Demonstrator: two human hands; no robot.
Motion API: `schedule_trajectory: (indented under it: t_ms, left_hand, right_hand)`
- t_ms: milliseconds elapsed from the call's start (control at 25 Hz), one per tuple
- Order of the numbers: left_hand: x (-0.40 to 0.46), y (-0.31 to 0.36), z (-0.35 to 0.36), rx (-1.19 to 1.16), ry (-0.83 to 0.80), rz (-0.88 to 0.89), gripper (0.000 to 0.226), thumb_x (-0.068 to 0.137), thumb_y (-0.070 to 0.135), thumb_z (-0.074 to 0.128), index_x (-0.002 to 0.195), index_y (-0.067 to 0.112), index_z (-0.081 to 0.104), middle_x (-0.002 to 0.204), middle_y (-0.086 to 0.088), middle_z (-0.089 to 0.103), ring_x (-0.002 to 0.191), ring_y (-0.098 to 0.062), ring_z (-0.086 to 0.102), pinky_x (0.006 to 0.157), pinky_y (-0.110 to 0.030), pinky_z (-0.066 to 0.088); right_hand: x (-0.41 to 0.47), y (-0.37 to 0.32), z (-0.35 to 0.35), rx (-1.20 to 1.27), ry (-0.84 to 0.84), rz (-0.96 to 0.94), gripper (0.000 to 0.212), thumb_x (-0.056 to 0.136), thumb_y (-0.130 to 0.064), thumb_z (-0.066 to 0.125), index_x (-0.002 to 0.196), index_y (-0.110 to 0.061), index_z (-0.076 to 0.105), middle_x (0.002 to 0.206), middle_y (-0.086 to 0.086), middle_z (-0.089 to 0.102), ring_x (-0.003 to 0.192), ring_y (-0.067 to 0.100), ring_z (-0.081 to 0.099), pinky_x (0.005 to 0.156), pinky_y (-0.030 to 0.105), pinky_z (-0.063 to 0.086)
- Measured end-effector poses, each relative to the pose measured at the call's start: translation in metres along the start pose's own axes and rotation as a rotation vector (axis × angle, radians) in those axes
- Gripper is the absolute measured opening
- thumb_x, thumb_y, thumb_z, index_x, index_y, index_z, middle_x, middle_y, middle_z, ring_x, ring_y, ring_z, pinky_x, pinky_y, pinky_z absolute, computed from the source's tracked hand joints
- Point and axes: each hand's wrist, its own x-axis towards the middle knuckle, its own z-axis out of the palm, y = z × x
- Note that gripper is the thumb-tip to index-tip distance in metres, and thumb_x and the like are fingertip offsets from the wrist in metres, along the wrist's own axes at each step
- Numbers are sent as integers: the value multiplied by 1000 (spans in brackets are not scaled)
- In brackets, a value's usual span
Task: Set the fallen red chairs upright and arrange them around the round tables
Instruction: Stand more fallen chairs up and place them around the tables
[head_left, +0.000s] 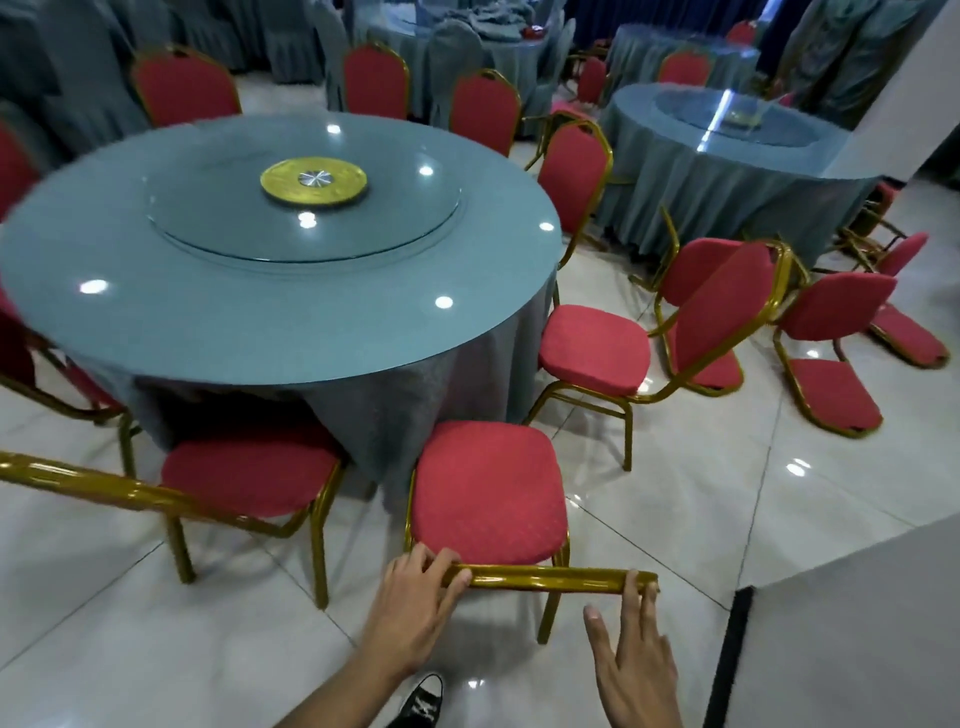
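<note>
Closest to the camera, both hands were on the gold top rail (550, 578) of a red chair (488, 491) that stood upright at the edge of the round desk (260, 291). The left hand (415, 605) had its fingers curled over the left end of the rail, gripping it. The right hand (631, 654) was flatter, fingers pretty much straight with just the tips resting on the right end, thumb sticking out to the side. A black sneaker (423, 701) showed on the tiled floor between the forearms.

Just left of that chair was another upright one (249, 475), seat tucked partly under the blue tablecloth. To the right, a third chair (597, 353) stood near the desk, back tilted away toward the fallen ones.

The desk itself had a glass turntable (306, 218) with a gold disc (314, 182) in the middle. More red chairs stood round its far side (480, 111).

Out to the right, between this desk and a second round desk (727, 150), several chairs were lying tipped over on the floor (831, 364), seats and backs at odd angles, some touching each other. Further back, more covered desks and chairs, kinda blurry.
</note>
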Motion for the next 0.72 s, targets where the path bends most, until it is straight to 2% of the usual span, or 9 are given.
schedule_trajectory:
  t_ms: [120, 200, 240, 280, 360, 440, 560, 720]
  left_hand:
    - [-36, 20, 17, 13, 70, -116, 64, 93, 71, -3, 121, 44, 48, 102, 15, 42, 94, -8, 43, 91, -25, 35]
    - [-47, 33, 30, 40, 136, -181, 62, 100, 62, 3, 127, 37, 53, 106, 10, 52, 97, -15, 52, 93, -32, 42]
    - [-48, 37, 34, 44, 162, -214, 63, 102, 60, 2, 133, 36, 51, 114, 6, 55, 106, -20, 55, 99, -39, 43]
    - [-45, 41, 36, 16, 135, -248, 67, 100, 62, -3, 143, 39, 42, 129, 3, 52, 123, -24, 50, 108, -46, 38]
    - [-26, 46, 37, -61, 110, -300, 70, 93, 69, -11, 154, 47, 13, 157, 6, 26, 151, -22, 16, 123, -52, 12]
    - [1, 50, 39, -107, 113, -297, 65, 89, 74, -11, 152, 55, -5, 166, 10, 3, 154, -18, -7, 123, -54, -1]
    - [36, 60, 39, -129, 151, -316, 64, 89, 77, -10, 150, 59, -8, 167, 11, -7, 153, -17, -14, 122, -58, -2]
    - [85, 55, 36, -124, 204, -332, 65, 90, 77, -8, 151, 57, -6, 167, 9, -9, 154, -18, -13, 122, -59, -1]
  right_hand:
    - [1, 15, -3, -45, -1, -83, 80, 84, -78, 8, 143, -46, -35, 165, -3, -24, 155, 15, 6, 124, 44, 1]
    - [8, 20, -6, -25, -24, -149, 81, 86, -78, 10, 148, -45, -31, 163, -6, -27, 155, 13, 4, 123, 43, -2]
    - [14, 19, -8, -15, -42, -173, 81, 87, -78, 10, 149, -45, -29, 163, -7, -27, 155, 12, 3, 123, 44, -3]
    - [21, 17, -10, -8, -52, -187, 80, 87, -78, 10, 150, -45, -28, 164, -7, -26, 155, 12, 2, 123, 45, -3]
    - [43, 10, -15, -6, -36, -200, 82, 86, -80, 9, 151, -44, -26, 165, -5, -23, 155, 15, 1, 125, 48, 0]
    - [71, 4, -23, -8, -19, -197, 84, 84, -81, 8, 152, -42, -25, 167, -2, -20, 155, 19, 5, 125, 49, 2]
    - [115, -5, -37, -59, 4, -216, 88, 84, -81, 8, 155, -38, -20, 168, 2, -13, 155, 24, 12, 124, 51, 4]
    - [166, -27, -47, -63, -10, -261, 91, 84, -82, 11, 158, -35, -15, 168, 2, -10, 155, 24, 10, 123, 50, 2]
